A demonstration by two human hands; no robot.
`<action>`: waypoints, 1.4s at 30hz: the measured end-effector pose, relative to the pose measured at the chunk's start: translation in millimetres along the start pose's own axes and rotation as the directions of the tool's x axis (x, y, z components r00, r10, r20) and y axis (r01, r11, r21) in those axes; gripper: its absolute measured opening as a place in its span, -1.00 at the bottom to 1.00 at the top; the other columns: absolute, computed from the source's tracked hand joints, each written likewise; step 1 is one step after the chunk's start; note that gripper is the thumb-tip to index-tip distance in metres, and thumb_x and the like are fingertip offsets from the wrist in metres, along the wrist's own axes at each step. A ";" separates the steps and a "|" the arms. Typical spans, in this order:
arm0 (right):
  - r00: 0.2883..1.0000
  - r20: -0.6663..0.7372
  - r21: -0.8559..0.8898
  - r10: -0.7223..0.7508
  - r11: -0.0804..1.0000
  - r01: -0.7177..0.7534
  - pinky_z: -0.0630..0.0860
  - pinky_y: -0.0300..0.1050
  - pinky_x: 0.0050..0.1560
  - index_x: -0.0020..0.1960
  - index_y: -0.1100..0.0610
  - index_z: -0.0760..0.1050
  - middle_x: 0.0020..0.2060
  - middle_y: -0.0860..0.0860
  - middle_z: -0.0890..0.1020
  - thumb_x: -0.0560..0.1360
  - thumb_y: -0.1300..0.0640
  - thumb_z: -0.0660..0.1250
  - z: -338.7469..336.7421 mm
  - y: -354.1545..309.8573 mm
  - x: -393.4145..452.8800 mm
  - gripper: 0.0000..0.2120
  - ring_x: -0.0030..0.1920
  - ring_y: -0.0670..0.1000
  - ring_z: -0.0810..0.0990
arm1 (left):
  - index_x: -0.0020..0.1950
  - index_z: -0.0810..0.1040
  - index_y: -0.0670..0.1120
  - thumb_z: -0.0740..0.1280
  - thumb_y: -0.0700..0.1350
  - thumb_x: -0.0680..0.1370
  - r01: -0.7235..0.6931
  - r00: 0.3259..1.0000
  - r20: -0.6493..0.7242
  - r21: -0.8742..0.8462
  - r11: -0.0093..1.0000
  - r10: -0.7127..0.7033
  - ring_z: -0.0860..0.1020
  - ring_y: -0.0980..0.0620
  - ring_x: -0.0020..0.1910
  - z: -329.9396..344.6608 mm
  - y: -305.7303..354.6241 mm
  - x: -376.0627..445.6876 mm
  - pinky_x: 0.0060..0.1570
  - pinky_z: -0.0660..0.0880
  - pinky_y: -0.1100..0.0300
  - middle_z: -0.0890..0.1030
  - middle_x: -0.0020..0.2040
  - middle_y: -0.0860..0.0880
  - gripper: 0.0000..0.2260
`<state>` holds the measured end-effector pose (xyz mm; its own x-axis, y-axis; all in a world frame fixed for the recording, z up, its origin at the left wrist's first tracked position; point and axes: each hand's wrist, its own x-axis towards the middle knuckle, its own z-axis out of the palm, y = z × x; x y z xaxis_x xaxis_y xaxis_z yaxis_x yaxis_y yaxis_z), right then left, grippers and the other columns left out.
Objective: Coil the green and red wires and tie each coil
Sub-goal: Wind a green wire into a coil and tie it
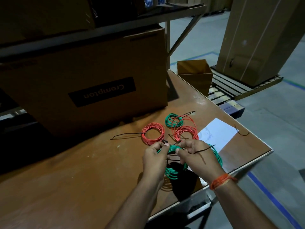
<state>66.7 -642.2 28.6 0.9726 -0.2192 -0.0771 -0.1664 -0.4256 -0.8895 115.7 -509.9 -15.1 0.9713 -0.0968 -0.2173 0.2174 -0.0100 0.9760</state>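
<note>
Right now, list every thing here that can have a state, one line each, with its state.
left hand: pinching one end of the black tie.
right hand: pinching the other end.
green coil in hand: held up, tie being knotted.
left red coil: coiled, tied, lying flat.
right red coil: loosely coiled, loops spread.
small green coil: coiled, on the table.
small box: open.

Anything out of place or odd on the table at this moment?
The red wire behind the hands is only partly coiled: wide loose loops spill over the small green coil. The big box sits with its label upside down. Nothing looks damaged.
</note>
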 end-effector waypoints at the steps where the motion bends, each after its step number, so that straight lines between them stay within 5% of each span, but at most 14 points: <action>1: 1.000 -0.020 0.054 -0.015 0.998 0.016 0.50 -0.21 -0.23 -0.01 0.02 0.58 -0.40 0.03 0.68 0.55 0.16 0.36 -0.6 -1.6 -2.7 -0.94 -0.37 -0.13 0.61 | -0.09 0.68 -0.14 0.35 -0.17 0.62 0.005 1.000 -0.015 0.006 1.000 -0.004 0.43 0.18 -0.46 0.8 -2.2 2.2 -0.44 0.34 0.32 0.52 -0.46 0.11 -0.85; 6: 0.985 -0.089 0.249 -0.145 0.955 0.163 0.52 -0.26 -0.27 -0.16 0.13 0.64 -0.36 0.10 0.65 0.53 0.25 0.41 -12.0 -11.5 -19.7 -0.89 -0.33 -0.06 0.60 | -0.30 0.61 -0.09 0.36 -0.09 0.63 0.064 0.996 -0.059 0.047 0.997 -0.061 0.34 0.07 -0.47 2.8 -6.9 10.4 -0.38 0.26 0.20 0.44 -0.49 0.04 -0.71; 12: 0.992 0.021 0.477 -0.124 0.873 0.099 0.42 -0.32 -0.38 -0.15 0.21 0.63 -0.31 0.21 0.65 0.55 0.29 0.37 -32.2 -12.1 -31.8 -0.88 -0.38 -0.06 0.51 | -0.35 0.60 -0.17 0.37 -0.03 0.60 0.033 0.999 -0.005 0.170 0.985 -0.032 0.38 0.03 -0.46 15.2 -6.7 13.3 -0.29 0.31 0.15 0.48 -0.47 -0.03 -0.64; 17: 0.982 -0.082 0.552 -0.173 0.812 0.189 0.52 -0.26 -0.18 0.05 0.14 0.66 -0.17 0.17 0.70 0.51 0.15 0.40 -49.4 4.0 -29.9 -0.86 -0.20 -0.03 0.60 | -0.44 0.46 -0.09 0.38 -0.08 0.59 -0.015 1.000 0.028 0.197 0.980 0.009 0.27 0.08 -0.49 34.0 -10.3 14.4 -0.36 0.19 0.17 0.37 -0.48 0.01 -0.60; 23: 0.927 -0.367 0.447 -0.082 0.858 0.253 0.48 -0.25 -0.15 -0.12 0.15 0.62 -0.22 0.02 0.64 0.65 0.10 0.23 -66.3 11.0 -30.3 -0.74 -0.19 -0.13 0.57 | -0.45 0.38 -0.12 0.32 0.17 0.39 -0.079 0.996 0.063 0.254 0.964 0.065 0.28 0.05 -0.40 56.6 -13.9 17.6 -0.32 0.19 0.13 0.33 -0.44 -0.06 -0.59; 27: 0.961 -0.272 0.647 0.054 0.749 0.141 0.43 -0.28 -0.35 -0.07 0.26 0.56 -0.24 0.11 0.62 0.67 0.15 0.18 -74.6 20.6 -22.9 -0.73 -0.23 0.04 0.53 | -0.38 0.46 -0.22 0.31 0.22 0.35 -0.058 0.994 0.100 0.258 0.964 0.033 0.34 0.05 -0.40 72.6 -20.4 19.1 -0.31 0.26 0.13 0.42 -0.44 -0.06 -0.53; 30: 0.974 -0.211 0.671 0.085 0.737 0.081 0.38 -0.32 -0.42 -0.02 0.31 0.57 -0.28 0.09 0.59 0.68 0.17 0.17 -75.4 28.1 -21.0 -0.73 -0.31 -0.01 0.48 | -0.33 0.48 -0.24 0.30 0.24 0.35 -0.060 0.996 0.083 0.290 0.955 0.037 0.35 0.03 -0.40 78.9 -22.8 21.8 -0.34 0.32 0.07 0.41 -0.43 -0.06 -0.50; 33: 0.977 -0.190 0.655 0.095 0.753 0.054 0.36 -0.31 -0.43 0.00 0.25 0.62 -0.29 0.08 0.56 0.68 0.17 0.17 -76.3 35.0 -20.7 -0.73 -0.33 -0.05 0.47 | -0.24 0.56 -0.24 0.30 0.24 0.36 -0.038 0.998 0.061 0.329 0.944 0.019 0.45 0.03 -0.39 82.3 -26.9 25.3 -0.34 0.51 -0.12 0.50 -0.40 -0.07 -0.50; 38: 0.966 -0.225 0.591 0.124 0.806 0.034 0.36 -0.28 -0.41 0.02 0.13 0.67 -0.35 0.00 0.52 0.66 0.14 0.24 -78.1 39.5 -20.6 -0.78 -0.37 -0.08 0.42 | -0.29 0.52 -0.24 0.29 0.19 0.43 -0.114 0.993 0.059 0.376 0.919 0.099 0.37 0.06 -0.41 85.2 -14.2 14.7 -0.32 0.35 0.12 0.44 -0.43 -0.02 -0.54; 42: 0.874 -0.486 0.116 -0.014 0.990 0.081 0.51 -0.16 -0.27 -0.01 0.07 0.71 -0.41 -0.10 0.63 0.59 0.10 0.35 -81.8 41.2 -26.1 -0.85 -0.37 -0.16 0.55 | -0.29 0.55 -0.21 0.26 0.12 0.50 -0.199 0.980 0.077 0.473 0.859 0.184 0.39 0.08 -0.40 86.9 -7.2 10.5 -0.37 0.49 0.01 0.44 -0.41 -0.01 -0.59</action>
<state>21.2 -725.8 30.8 0.7736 -0.6120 0.1642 -0.0676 -0.3374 -0.9389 115.9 -597.3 -23.4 0.9843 -0.1738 -0.0320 -0.0523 -0.4596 0.8866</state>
